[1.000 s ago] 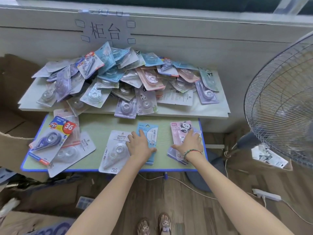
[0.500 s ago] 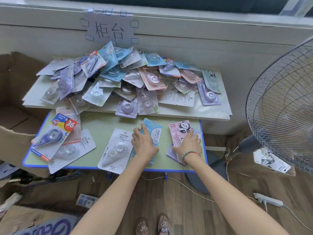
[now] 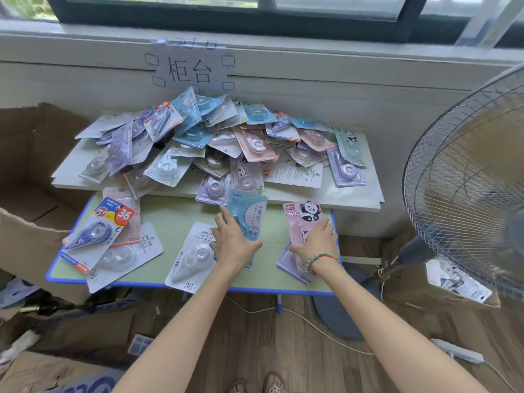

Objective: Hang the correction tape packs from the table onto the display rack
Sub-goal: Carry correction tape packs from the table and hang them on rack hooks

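Head view: hands (image 3: 232,245) on packs (image 3: 249,217) (apparently gripping).

Bright daylight from window (image 3: 255,7), soft shadows, curved wide-angle edges

blue pack (image 3: 247,217) | pink panda-print pack (image 3: 304,222) | green table (image 3: 175,219), blue rim

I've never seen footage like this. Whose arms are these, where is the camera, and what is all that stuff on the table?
There is no machine: a person wears a camera on the head, looking down at their own arms. The left hand grips a blue correction tape pack; the right hand grips a pink panda pack, both tilted up off the low green table. More packs lie flat beside them, and a big pile of packs covers the white board behind. A fan stands at the right.
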{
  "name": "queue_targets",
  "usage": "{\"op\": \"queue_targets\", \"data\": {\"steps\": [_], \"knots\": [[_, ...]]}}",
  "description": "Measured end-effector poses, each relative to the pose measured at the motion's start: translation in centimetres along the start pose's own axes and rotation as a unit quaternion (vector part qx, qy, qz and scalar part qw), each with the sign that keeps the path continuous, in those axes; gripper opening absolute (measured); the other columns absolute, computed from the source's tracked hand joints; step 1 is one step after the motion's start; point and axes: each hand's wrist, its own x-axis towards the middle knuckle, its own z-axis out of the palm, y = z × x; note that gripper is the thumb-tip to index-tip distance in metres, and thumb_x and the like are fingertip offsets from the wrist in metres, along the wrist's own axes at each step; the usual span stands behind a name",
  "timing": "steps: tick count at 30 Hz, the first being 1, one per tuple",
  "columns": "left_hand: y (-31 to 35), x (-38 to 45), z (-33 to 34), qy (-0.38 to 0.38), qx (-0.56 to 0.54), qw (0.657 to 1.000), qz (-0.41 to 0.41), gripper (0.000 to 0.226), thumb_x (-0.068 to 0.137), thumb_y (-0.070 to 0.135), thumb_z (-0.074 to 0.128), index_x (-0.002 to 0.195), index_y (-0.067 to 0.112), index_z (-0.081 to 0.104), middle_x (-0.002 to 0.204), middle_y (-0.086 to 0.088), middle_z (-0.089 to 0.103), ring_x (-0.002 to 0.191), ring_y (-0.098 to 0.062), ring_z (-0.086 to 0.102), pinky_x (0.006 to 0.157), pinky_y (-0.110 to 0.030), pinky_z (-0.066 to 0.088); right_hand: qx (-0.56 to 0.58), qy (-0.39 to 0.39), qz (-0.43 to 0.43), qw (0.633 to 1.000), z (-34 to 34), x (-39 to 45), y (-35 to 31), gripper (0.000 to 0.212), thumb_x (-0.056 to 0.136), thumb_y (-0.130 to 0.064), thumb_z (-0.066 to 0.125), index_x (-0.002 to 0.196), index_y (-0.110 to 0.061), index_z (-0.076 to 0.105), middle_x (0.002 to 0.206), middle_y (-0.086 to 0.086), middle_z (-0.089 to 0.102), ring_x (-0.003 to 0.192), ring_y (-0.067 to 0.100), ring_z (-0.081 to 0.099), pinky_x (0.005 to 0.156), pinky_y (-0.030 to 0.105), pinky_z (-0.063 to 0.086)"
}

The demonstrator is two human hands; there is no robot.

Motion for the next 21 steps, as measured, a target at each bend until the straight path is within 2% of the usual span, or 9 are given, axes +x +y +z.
{"op": "queue_targets", "data": {"steps": [5, 10, 16, 21], "knots": [[-0.2, -0.6, -2.1, 0.05, -0.087, 0.995, 0.017, 0.117, 0.07, 0.037, 0.08, 0.152, 0.011, 0.001, 0.133, -0.015, 0.03, 0.123, -0.033, 0.039, 0.099, -0.045, 0.039, 0.074, 0.081, -0.011, 0.994, -3.3, -1.5, -1.0, 0.108, 0.074, -0.04, 0.078, 0.146, 0.001, 0.008, 0.142, 0.018, 0.026, 0.127, 0.034, 0.035, 0.099, 0.039, 0.038], [1.8, -3.3, -4.0, 0.054, -0.13, 0.986, 0.09, 0.118, 0.071, 0.043, 0.079, 0.153, 0.01, 0.001, 0.136, -0.02, 0.036, 0.128, -0.034, 0.036, 0.102, -0.046, 0.037, 0.086, 0.149, -0.02, 0.985, -6.1, -6.1, 0.1, 0.112, 0.075, -0.042, 0.076, 0.149, -0.001, 0.002, 0.144, 0.017, 0.022, 0.129, 0.033, 0.032, 0.103, 0.038, 0.034], [2.8, -9.5, -5.4, 0.003, -0.196, 0.955, 0.222, 0.117, 0.072, 0.037, 0.082, 0.154, 0.007, 0.003, 0.137, -0.019, 0.033, 0.127, -0.033, 0.039, 0.104, -0.044, 0.04, 0.102, 0.246, 0.039, 0.963, -7.5, -15.6, 3.8, 0.115, 0.076, -0.045, 0.075, 0.15, -0.003, -0.001, 0.145, 0.016, 0.022, 0.133, 0.032, 0.029, 0.106, 0.037, 0.03], [4.1, -16.4, -4.6, -0.036, -0.23, 0.923, 0.305, 0.117, 0.07, 0.038, 0.083, 0.153, 0.004, 0.007, 0.136, -0.019, 0.037, 0.128, -0.035, 0.041, 0.104, -0.044, 0.04, 0.111, 0.357, 0.119, 0.92, -9.2, -23.8, 8.2, 0.116, 0.072, -0.042, 0.079, 0.15, -0.002, 0.004, 0.141, 0.019, 0.027, 0.129, 0.035, 0.034, 0.105, 0.038, 0.03]]}}
